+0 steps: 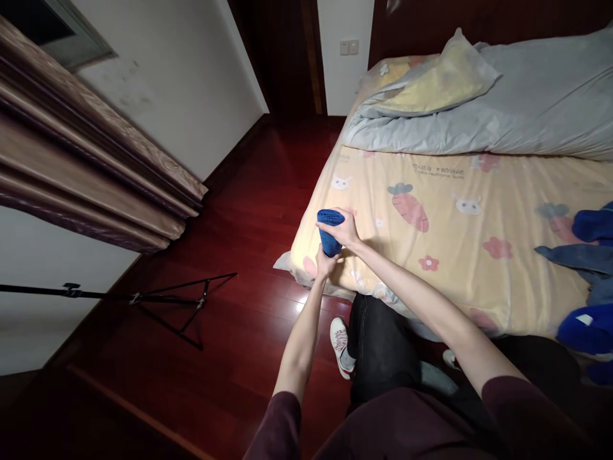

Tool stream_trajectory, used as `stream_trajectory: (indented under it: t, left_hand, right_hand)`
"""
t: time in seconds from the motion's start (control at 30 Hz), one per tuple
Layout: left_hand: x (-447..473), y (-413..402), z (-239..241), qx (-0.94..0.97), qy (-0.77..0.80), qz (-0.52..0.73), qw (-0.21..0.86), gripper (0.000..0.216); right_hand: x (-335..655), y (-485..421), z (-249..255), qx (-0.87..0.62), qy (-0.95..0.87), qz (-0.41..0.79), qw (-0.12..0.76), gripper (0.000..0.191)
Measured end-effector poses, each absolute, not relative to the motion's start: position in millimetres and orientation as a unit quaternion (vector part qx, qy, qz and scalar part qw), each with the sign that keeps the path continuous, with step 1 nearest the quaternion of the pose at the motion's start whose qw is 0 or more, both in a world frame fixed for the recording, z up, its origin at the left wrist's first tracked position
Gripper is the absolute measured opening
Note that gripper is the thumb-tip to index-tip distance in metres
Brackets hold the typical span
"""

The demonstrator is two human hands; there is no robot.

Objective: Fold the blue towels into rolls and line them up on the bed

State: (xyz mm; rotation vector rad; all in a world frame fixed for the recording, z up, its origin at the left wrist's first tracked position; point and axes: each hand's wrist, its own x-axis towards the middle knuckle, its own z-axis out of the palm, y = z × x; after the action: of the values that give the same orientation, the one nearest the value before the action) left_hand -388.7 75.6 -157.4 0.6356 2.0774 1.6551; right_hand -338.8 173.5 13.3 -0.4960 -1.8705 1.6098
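Note:
Both my hands hold a folded blue cloth above the near left corner of the bed. My right hand grips its top edge from the right, fingers curled over it. My left hand holds the lower end from underneath, fingers closed round it. The cloth looks like a small rolled or folded towel standing upright between the hands. It hangs just over the yellow sheet printed with carrots and rabbits.
A grey and yellow duvet is bunched at the bed's head. Blue and denim clothes lie at the right edge. A black stand's legs spread over the red wood floor at left, beside brown curtains.

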Motion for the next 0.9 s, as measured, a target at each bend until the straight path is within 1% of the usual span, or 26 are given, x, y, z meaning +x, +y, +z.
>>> stream_trajectory:
  t: [0.1,0.27,0.33,0.47,0.5,0.6,0.67,0.7,0.73,0.83,0.9]
  left_hand:
    - [-388.4,75.0,-156.7,0.226,0.746,0.591,0.209,0.064]
    - [-389.4,75.4,-157.5,0.224,0.748,0.585,0.219,0.059]
    - [-390.0,75.9,-158.0,0.224,0.748,0.584,0.221,0.057]
    - [-390.6,76.3,-158.2,0.228,0.753,0.578,0.216,0.055]
    - [-390.6,76.3,-158.3,0.23,0.754,0.576,0.215,0.055]
    - [-390.5,76.2,-159.4,0.235,0.752,0.579,0.209,0.058]
    - [-390.5,76.4,-160.2,0.239,0.752,0.579,0.207,0.061]
    - [-390.7,76.6,-160.6,0.241,0.753,0.577,0.207,0.063]
    - [-391.1,76.8,-161.1,0.242,0.754,0.575,0.206,0.066]
    - [-393.2,76.7,-163.2,0.25,0.751,0.582,0.187,0.083]
    - [-395.0,75.4,-165.8,0.265,0.739,0.595,0.176,0.099]
  right_hand:
    - [-339.8,173.3,12.1,-0.19,-0.708,0.608,0.303,0.042]
    - [-341.3,174.5,12.0,-0.195,-0.709,0.605,0.306,0.04]
    - [-341.3,175.6,11.4,-0.2,-0.707,0.603,0.311,0.044]
    - [-341.9,178.1,8.1,-0.221,-0.704,0.59,0.328,0.06]
    - [-342.3,178.6,7.0,-0.225,-0.705,0.587,0.33,0.06]
    - [-343.9,180.0,3.2,-0.228,-0.708,0.581,0.331,0.048]
    - [-344.6,181.5,0.6,-0.228,-0.709,0.579,0.332,0.046]
    - [-344.6,182.6,-0.8,-0.228,-0.71,0.578,0.333,0.051]
    - [-344.5,183.9,-2.4,-0.228,-0.71,0.578,0.333,0.06]
    - [-343.6,189.5,-9.3,-0.226,-0.712,0.569,0.344,0.096]
    - [-342.2,193.8,-16.1,-0.232,-0.716,0.553,0.359,0.116]
